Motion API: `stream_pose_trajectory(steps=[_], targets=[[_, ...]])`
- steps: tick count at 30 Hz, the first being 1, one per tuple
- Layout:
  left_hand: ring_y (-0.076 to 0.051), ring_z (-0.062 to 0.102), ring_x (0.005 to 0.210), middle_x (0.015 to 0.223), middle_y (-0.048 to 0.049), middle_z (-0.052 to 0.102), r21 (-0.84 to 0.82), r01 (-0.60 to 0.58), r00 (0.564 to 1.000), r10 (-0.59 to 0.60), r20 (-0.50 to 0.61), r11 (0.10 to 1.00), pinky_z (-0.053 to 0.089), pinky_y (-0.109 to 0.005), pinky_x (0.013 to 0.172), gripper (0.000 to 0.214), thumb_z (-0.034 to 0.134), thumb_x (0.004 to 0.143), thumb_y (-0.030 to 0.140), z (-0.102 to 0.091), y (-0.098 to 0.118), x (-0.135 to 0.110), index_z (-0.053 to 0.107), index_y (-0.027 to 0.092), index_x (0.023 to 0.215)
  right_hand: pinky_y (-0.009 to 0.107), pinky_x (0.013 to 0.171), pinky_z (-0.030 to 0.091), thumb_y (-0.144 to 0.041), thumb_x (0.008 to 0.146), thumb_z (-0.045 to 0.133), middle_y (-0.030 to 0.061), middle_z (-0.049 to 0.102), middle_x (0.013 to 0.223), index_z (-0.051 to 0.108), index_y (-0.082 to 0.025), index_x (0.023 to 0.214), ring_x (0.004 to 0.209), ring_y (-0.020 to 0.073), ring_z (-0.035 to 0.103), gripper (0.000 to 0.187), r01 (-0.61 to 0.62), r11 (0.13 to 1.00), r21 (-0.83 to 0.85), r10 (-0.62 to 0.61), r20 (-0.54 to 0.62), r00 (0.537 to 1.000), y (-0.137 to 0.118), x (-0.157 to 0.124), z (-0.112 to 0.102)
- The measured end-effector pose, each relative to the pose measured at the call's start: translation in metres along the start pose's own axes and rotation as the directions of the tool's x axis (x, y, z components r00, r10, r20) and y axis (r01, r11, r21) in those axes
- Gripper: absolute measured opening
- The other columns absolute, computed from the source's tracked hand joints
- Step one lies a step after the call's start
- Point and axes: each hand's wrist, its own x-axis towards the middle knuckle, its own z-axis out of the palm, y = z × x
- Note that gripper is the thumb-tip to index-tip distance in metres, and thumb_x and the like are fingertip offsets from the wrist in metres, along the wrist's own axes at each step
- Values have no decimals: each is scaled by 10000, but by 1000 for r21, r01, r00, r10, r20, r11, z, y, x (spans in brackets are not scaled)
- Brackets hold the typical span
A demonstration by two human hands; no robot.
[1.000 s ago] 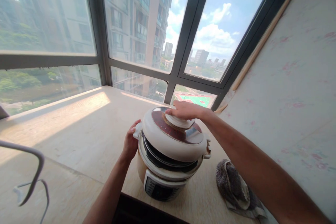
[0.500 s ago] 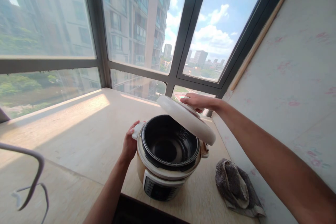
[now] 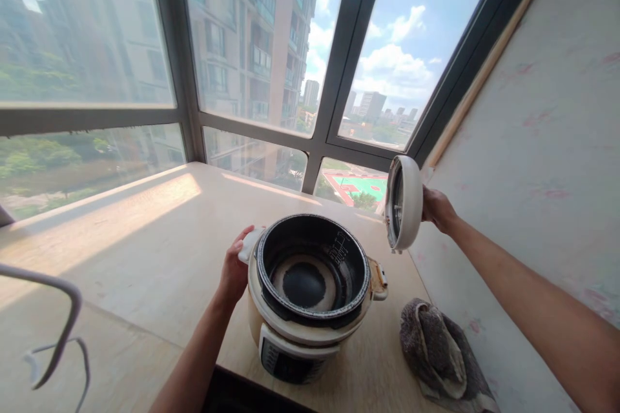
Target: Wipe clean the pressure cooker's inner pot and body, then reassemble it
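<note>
An electric pressure cooker (image 3: 295, 335) stands uncovered on the pale ledge, its control panel facing me. Inside it sits a black inner pot (image 3: 304, 281) with level marks on its wall and nothing heaped in it. My left hand (image 3: 236, 268) is closed round the white side handle (image 3: 249, 245). To the right of the cooker, my right hand (image 3: 438, 208) holds the white lid (image 3: 411, 203) by its outer side. The lid is tipped on edge, its underside turned left toward the pot. Most of the right fingers are hidden behind the lid.
A crumpled grey-brown cloth (image 3: 433, 348) lies right of the cooker, close to the papered wall (image 3: 542, 219). Bent grey metal tubing (image 3: 72, 303) juts in at the left. A dark edge (image 3: 252, 393) is below the cooker. Windows (image 3: 252, 39) rise behind the ledge (image 3: 159, 258).
The lid has swung off the pot to the right and turned upright on edge in my right hand. My left hand remains on the handle. The cooker appears slightly shifted toward me.
</note>
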Motion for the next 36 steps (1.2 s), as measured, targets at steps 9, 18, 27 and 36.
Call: stream_pose_trajectory(steps=[9, 18, 27, 36], targets=[[-383, 642, 1193, 1186, -103, 738, -2, 34, 997, -34, -74, 999, 499, -516, 1032, 494, 727, 675, 426, 2, 0, -2, 677, 194, 1107, 319, 639, 495, -601, 919, 475, 101, 722, 794, 653, -189, 897, 733, 252, 697, 449, -21, 747, -664, 49, 24, 999, 61, 28, 27], [-380, 636, 1195, 1186, -81, 734, 22, 74, 985, -69, -157, 997, 496, -515, 1042, 467, 692, 707, 425, 4, 2, -6, 679, 225, 1129, 367, 824, 463, -576, 930, 482, 150, 705, 1194, 691, -191, 1073, 1101, 321, 653, 460, 120, 592, -797, 93, 215, 972, 104, 24, 92], [-410, 635, 1178, 1199, -87, 724, 56, 75, 970, -60, -235, 996, 520, -547, 1010, 522, 706, 638, 451, 1, 1, 0, 696, 235, 1113, 376, 873, 462, -542, 957, 481, 161, 688, 1207, 669, -161, 1133, 1135, 314, 641, 461, 79, 576, -813, 128, 185, 974, 137, 21, 115], [-413, 639, 1156, 1167, -86, 723, 98, 77, 951, -44, -306, 992, 537, -561, 982, 506, 677, 651, 456, 20, 5, -8, 692, 232, 1105, 362, 898, 463, -500, 965, 474, 155, 671, 1237, 636, -150, 1188, 1174, 302, 626, 446, 86, 561, -824, 126, 187, 974, 153, 22, 116]])
